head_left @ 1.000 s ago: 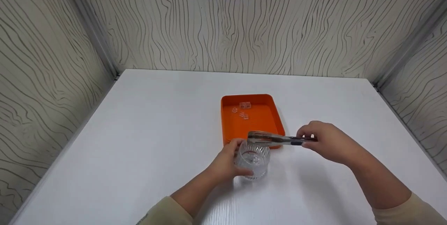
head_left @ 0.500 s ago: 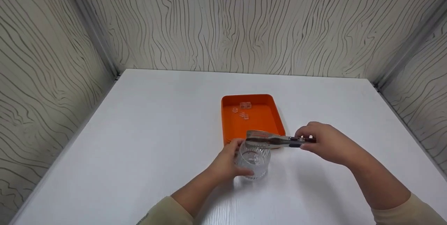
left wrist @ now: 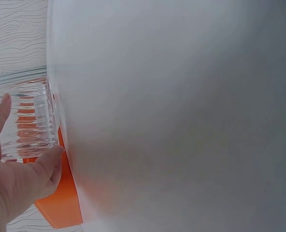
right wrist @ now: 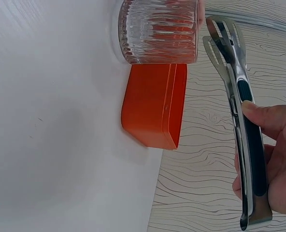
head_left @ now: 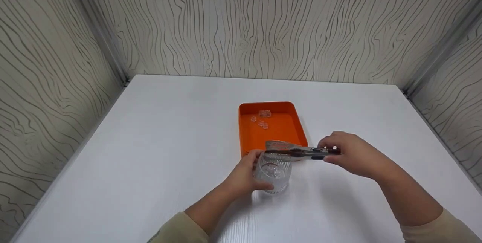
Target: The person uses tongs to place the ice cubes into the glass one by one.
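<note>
A clear ribbed glass (head_left: 276, 182) stands upright on the white table, and my left hand (head_left: 243, 177) grips its left side with fingers and thumb. In the left wrist view, that hand (left wrist: 24, 181) curves around the ribbed wall. My right hand (head_left: 352, 154) holds metal tongs (head_left: 297, 152) level, with their slotted ends over the glass's rim. Seen in the right wrist view, the tongs (right wrist: 249, 140) have dark handle grips and their ends stand slightly apart, with nothing visible between them. Something clear shows inside the glass, but its shape is hard to make out.
Just behind the glass lies an orange tray (head_left: 269, 133), holding several small clear cubes (head_left: 264, 113) towards its back left. The white table (head_left: 169, 133) extends to both sides. Panels with a wood-grain pattern (head_left: 241, 24) enclose the back and sides.
The ends of the tongs have spread apart over the glass, and the right hand has shifted very slightly left. The left hand, glass and tray have stayed in place.
</note>
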Demonstrator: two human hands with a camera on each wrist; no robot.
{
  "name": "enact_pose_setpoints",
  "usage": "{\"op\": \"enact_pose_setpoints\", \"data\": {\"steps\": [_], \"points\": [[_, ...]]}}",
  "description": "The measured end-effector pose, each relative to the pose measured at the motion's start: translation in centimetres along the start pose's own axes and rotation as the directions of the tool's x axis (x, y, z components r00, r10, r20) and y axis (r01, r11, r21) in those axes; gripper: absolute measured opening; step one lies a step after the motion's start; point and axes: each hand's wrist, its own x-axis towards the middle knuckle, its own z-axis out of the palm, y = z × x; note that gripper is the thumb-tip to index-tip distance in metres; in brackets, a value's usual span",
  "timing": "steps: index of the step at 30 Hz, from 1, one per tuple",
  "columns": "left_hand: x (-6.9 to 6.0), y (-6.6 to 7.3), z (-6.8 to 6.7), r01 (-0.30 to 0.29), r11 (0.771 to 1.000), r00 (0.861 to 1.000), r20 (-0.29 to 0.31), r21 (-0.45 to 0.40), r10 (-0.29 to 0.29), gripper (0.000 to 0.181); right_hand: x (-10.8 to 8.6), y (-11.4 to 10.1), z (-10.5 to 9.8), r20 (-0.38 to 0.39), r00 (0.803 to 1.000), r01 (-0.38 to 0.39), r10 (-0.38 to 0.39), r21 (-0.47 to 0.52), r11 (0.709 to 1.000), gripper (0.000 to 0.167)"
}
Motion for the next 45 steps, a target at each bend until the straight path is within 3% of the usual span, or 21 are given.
{"op": "enact_pose_setpoints", "data": {"steps": [20, 36, 45], "points": [[-0.1, 0.2, 0.1, 0.043, 0.999, 0.999, -0.008, 0.01, -0.043, 0.077, 1.4, 0.8, 0.2, -0.108, 0.994, -0.015, 0.006, -0.087, 0.996, 0.022], [-0.2, 0.4, 0.0, 0.058, 0.998, 0.998, -0.004, 0.007, -0.058, 0.077, 3.9, 1.5, 1.1, -0.086, 0.986, -0.15, 0.145, -0.062, 0.987, 0.025], [-0.2, 0.4, 0.1, 0.048, 0.999, 0.999, -0.006, -0.001, -0.048, 0.077, 6.1, 1.7, 2.7, -0.138, 0.968, -0.218, 0.208, -0.063, 0.974, 0.027]]}}
